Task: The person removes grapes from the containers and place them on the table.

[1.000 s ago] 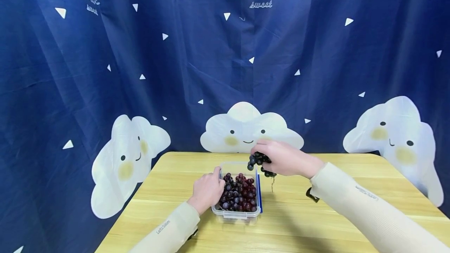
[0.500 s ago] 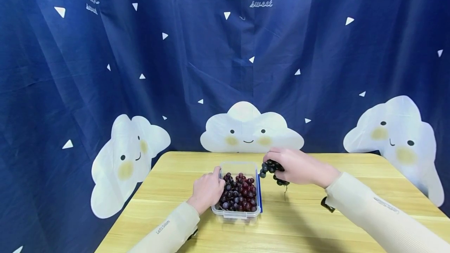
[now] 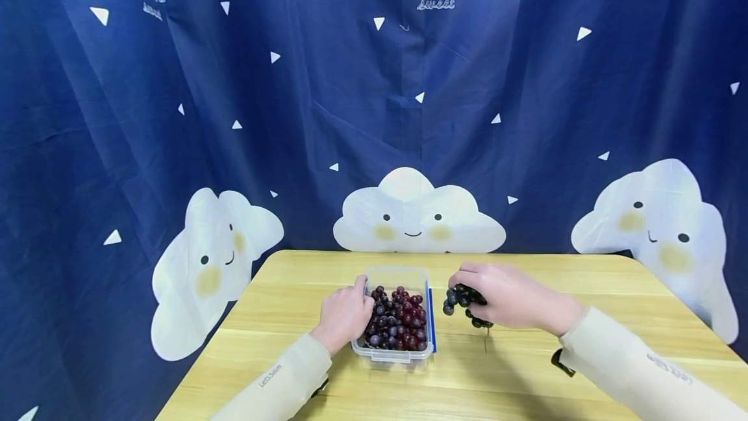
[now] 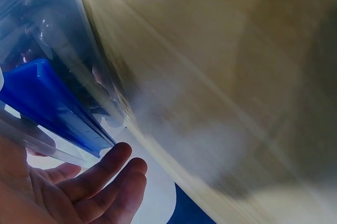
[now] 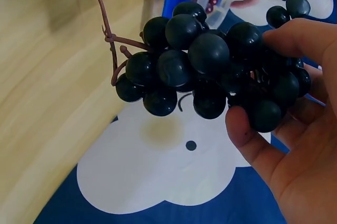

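Note:
A clear plastic food container with blue side latches stands on the wooden table, holding red and dark purple grapes. My left hand grips its left rim; in the left wrist view, fingers lie beside the blue latch. Right of the container, my right hand holds a bunch of black grapes above the table. The right wrist view shows the thumb and fingers around one end of the bunch, with a bare brown stem sticking out from the other end.
The wooden table reaches back to a dark blue curtain printed with white clouds. The container's right latch hangs down on the side facing the right hand.
My right hand has moved right and toward me with the black grapes, away from the container and lower. The left hand has stayed on the container's rim.

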Motion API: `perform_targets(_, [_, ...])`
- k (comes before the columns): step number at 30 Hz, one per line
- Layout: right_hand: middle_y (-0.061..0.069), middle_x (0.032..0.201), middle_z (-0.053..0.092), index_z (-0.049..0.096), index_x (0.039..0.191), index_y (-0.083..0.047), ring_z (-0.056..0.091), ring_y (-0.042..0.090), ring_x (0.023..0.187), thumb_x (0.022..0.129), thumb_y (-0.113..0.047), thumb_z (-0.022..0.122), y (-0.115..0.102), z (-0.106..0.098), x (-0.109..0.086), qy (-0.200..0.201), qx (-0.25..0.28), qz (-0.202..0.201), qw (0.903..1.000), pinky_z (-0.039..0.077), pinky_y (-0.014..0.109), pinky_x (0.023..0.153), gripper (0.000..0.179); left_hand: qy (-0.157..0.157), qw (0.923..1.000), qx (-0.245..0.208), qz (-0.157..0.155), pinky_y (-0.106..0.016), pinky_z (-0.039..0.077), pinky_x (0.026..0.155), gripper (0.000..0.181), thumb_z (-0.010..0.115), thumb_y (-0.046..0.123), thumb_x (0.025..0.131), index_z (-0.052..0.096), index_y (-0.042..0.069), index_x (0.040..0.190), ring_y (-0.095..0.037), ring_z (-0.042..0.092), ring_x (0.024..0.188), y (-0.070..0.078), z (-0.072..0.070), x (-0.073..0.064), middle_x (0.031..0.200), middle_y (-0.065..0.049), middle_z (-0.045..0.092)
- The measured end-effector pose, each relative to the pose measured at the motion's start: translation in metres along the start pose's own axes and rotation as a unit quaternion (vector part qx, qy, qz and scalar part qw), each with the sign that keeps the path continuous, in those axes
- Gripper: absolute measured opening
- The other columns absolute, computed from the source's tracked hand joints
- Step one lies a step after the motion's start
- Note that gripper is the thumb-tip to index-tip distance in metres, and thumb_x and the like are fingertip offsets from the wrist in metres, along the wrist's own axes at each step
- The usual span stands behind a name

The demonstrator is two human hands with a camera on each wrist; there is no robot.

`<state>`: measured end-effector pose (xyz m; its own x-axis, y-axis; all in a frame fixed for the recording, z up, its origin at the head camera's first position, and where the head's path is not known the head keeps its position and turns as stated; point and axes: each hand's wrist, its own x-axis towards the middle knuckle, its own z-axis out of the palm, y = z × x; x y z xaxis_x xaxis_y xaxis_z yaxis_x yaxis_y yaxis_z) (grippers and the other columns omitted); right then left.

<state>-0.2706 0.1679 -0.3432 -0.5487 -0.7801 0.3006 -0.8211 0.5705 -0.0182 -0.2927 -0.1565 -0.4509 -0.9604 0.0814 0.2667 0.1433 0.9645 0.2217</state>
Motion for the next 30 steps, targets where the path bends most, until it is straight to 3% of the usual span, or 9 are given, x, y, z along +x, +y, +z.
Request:
perform_targets(5, [-0.011,0.105,0.063,0.066,0.115,-0.018,0.061,0.004,0.086,0.078,-0.009,0.074,-0.004,0.007,-0.007,-0.005,0.01,0.001,0.9999,0.056,0.032,0.074,0.039,0.0,1.0,-0.002,0.001,-0.037,0.038,0.047,0.045,0.048,0.029,0.097,0.05,0.017,0.14,-0.019,0.055,0.058,-0.001,0.0,0.0,0.075,-0.004,0.063])
perform_targets(14, [-0.01,0.112,0.064,0.066,0.119,-0.018,0.066,0.009,0.098,0.081,-0.017,0.073,-0.007,0.024,-0.014,-0.023,0.028,0.025,0.999,0.057,0.036,0.087,0.039,-0.001,1.0,-0.009,-0.003,-0.038,0.04,0.049,0.049,0.049,0.029,0.096,0.048,0.016,0.144,-0.02,0.057,0.061,-0.002,-0.001,0.001,0.078,-0.004,0.064])
perform_targets(26, [-0.008,0.117,0.065,0.065,0.125,-0.015,0.067,0.01,0.098,0.087,-0.019,0.071,0.002,0.042,-0.01,-0.022,0.054,0.054,0.9968,0.057,0.037,0.086,0.038,-0.005,0.9999,-0.014,-0.005,-0.037,0.039,0.049,0.048,0.049,0.031,0.097,0.048,0.017,0.143,-0.018,0.054,0.059,0.0,-0.001,-0.002,0.076,-0.003,0.064])
perform_targets(30, [-0.002,0.125,0.066,0.061,0.131,-0.014,0.068,0.015,0.105,0.088,-0.022,0.071,0.005,0.046,-0.006,-0.021,0.052,0.067,0.9962,0.056,0.04,0.091,0.044,-0.005,0.9999,-0.014,-0.006,-0.037,0.04,0.049,0.048,0.049,0.031,0.097,0.048,0.017,0.143,-0.018,0.055,0.06,0.001,-0.002,-0.001,0.078,-0.004,0.065])
